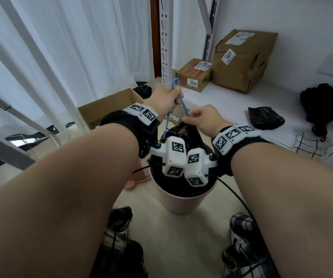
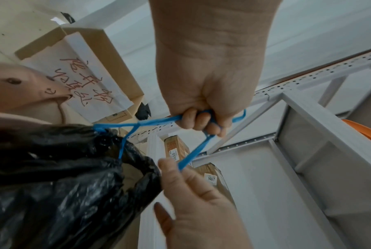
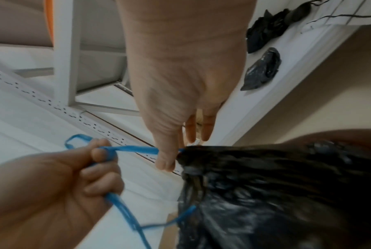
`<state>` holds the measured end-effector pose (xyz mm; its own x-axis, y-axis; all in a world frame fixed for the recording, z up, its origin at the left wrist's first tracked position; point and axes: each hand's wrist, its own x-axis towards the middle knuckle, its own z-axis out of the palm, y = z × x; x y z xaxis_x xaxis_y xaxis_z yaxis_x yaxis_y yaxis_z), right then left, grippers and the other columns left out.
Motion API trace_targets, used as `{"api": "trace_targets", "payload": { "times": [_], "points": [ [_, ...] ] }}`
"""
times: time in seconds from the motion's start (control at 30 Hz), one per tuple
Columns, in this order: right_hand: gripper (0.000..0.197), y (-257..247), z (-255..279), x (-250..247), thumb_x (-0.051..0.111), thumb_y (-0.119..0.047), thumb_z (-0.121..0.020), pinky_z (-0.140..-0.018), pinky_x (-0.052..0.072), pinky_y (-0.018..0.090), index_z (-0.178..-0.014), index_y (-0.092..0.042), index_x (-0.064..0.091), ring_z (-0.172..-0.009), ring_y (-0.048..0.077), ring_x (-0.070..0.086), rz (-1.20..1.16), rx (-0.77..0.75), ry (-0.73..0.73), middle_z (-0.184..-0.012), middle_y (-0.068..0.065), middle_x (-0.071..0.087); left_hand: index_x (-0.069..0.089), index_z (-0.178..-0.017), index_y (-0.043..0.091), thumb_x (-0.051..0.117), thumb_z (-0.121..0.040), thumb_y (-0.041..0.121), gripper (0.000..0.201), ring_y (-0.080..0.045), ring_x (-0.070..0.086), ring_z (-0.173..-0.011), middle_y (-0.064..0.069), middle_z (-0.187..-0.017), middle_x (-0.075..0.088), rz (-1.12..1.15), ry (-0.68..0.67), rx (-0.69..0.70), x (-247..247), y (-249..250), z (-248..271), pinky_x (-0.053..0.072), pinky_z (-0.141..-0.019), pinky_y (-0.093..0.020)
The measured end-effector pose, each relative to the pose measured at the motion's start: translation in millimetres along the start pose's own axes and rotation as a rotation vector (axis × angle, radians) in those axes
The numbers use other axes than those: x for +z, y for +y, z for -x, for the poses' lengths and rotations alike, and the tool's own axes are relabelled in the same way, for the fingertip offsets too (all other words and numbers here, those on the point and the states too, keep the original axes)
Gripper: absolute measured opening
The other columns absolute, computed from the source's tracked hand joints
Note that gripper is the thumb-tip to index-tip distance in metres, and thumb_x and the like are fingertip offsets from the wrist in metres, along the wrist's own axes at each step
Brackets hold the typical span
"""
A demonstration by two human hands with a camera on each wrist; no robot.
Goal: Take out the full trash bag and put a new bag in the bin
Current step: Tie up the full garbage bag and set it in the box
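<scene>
A pink bin (image 1: pixel 181 201) stands on the floor between my feet, with a full black trash bag (image 1: pixel 183 133) in it, its mouth gathered upward. My left hand (image 1: pixel 166 99) grips the blue drawstring (image 1: pixel 175 83) in a fist, above the bag. My right hand (image 1: pixel 198 116) pinches the drawstring where it meets the gathered bag mouth. In the left wrist view the left hand (image 2: pixel 203 123) curls round the blue drawstring (image 2: pixel 158 120), which runs to the black bag (image 2: pixel 63 176). In the right wrist view the right hand (image 3: pixel 169 151) pinches the drawstring (image 3: pixel 133 149) at the bag (image 3: pixel 276 185).
A folded black bag (image 1: pixel 266 117) lies on the low white shelf (image 1: pixel 231 101) at right, by dark clothes (image 1: pixel 322 101). Two taped cardboard boxes (image 1: pixel 239 61) sit at the shelf's back. An open cardboard box (image 1: pixel 109 107) stands left of the bin. White curtains hang at left.
</scene>
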<state>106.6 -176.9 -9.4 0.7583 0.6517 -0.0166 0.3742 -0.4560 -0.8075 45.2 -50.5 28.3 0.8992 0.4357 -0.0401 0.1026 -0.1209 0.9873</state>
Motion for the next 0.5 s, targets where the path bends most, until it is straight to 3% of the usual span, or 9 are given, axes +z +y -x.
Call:
{"api": "trace_targets", "payload": {
  "times": [0.1,0.2,0.27,0.33,0.4,0.43,0.47,0.5],
  "points": [
    [0.024,12.9,-2.0,3.8,0.069,-0.020,-0.084,-0.064,0.045,0.025,-0.094,0.001,0.074,-0.062,0.012,0.051,0.048,0.050,-0.051,-0.077,0.010,0.065,0.051,-0.068,0.013,0.035,-0.102,0.023,0.039,-0.004,0.031,-0.033,0.005,-0.048,0.047,0.096,0.156,-0.022,-1.1,-5.1,-14.3,0.027,-0.044,-0.019],
    [0.015,19.4,-7.5,-6.6,0.068,-0.020,-0.085,-0.058,0.039,0.018,-0.088,-0.007,0.075,-0.058,0.004,0.049,0.129,0.080,-0.156,-0.069,-0.002,0.063,0.052,-0.066,0.013,0.037,-0.101,0.022,0.039,-0.007,0.033,-0.037,0.000,-0.056,0.045,0.117,0.280,-0.019,-7.4,-12.7,-25.7,0.030,-0.048,-0.022],
    [0.020,20.4,-11.5,-12.4,0.067,-0.021,-0.086,-0.051,0.037,0.014,-0.068,-0.012,0.068,-0.052,0.002,0.045,0.212,0.084,-0.237,-0.055,-0.010,0.055,0.052,-0.067,0.013,0.037,-0.101,0.023,0.039,-0.009,0.031,-0.042,-0.001,-0.058,0.044,0.108,0.259,-0.007,-7.3,-15.0,-27.9,0.029,-0.048,-0.022],
    [0.037,21.0,-15.7,-13.0,0.066,-0.021,-0.087,-0.049,0.032,0.018,-0.054,-0.010,0.052,-0.050,0.006,0.039,0.319,0.079,-0.261,-0.048,-0.008,0.044,0.051,-0.069,0.012,0.036,-0.102,0.023,0.037,-0.006,0.030,-0.039,0.000,-0.058,0.041,0.129,0.187,0.002,-2.1,-12.6,-28.9,0.028,-0.044,-0.018],
    [0.032,20.3,-20.4,-11.7,0.066,-0.022,-0.086,-0.056,0.035,0.023,-0.058,-0.014,0.053,-0.060,0.012,0.046,0.432,0.047,-0.226,-0.060,-0.004,0.051,0.049,-0.072,0.010,0.035,-0.103,0.020,0.035,-0.004,0.029,-0.038,-0.001,-0.060,0.039,0.214,0.103,-0.012,4.5,-5.5,-30.3,0.028,-0.041,-0.014],
    [0.021,20.5,-23.5,-10.1,0.067,-0.022,-0.085,-0.062,0.038,0.025,-0.068,-0.015,0.056,-0.069,0.016,0.051,0.406,0.019,-0.199,-0.071,0.000,0.056,0.049,-0.073,0.010,0.035,-0.103,0.019,0.034,-0.004,0.029,-0.039,-0.002,-0.062,0.039,0.269,0.059,-0.028,7.2,-1.6,-30.6,0.027,-0.040,-0.013],
    [0.013,18.4,-25.5,-8.6,0.069,-0.021,-0.083,-0.070,0.042,0.026,-0.082,-0.015,0.058,-0.080,0.018,0.054,0.289,-0.012,-0.183,-0.084,0.003,0.058,0.049,-0.075,0.010,0.035,-0.103,0.019,0.033,-0.003,0.030,-0.039,-0.002,-0.063,0.039,0.316,0.019,-0.039,8.7,1.4,-30.9,0.027,-0.040,-0.013],
    [0.020,15.0,-25.7,-7.8,0.071,-0.021,-0.082,-0.079,0.044,0.027,-0.094,-0.015,0.056,-0.088,0.019,0.056,0.115,-0.017,-0.193,-0.094,0.004,0.058,0.050,-0.076,0.009,0.035,-0.102,0.018,0.032,-0.003,0.031,-0.039,-0.002,-0.063,0.040,0.350,-0.010,-0.044,9.7,3.4,-30.8,0.027,-0.040,-0.013]
  ]
}}
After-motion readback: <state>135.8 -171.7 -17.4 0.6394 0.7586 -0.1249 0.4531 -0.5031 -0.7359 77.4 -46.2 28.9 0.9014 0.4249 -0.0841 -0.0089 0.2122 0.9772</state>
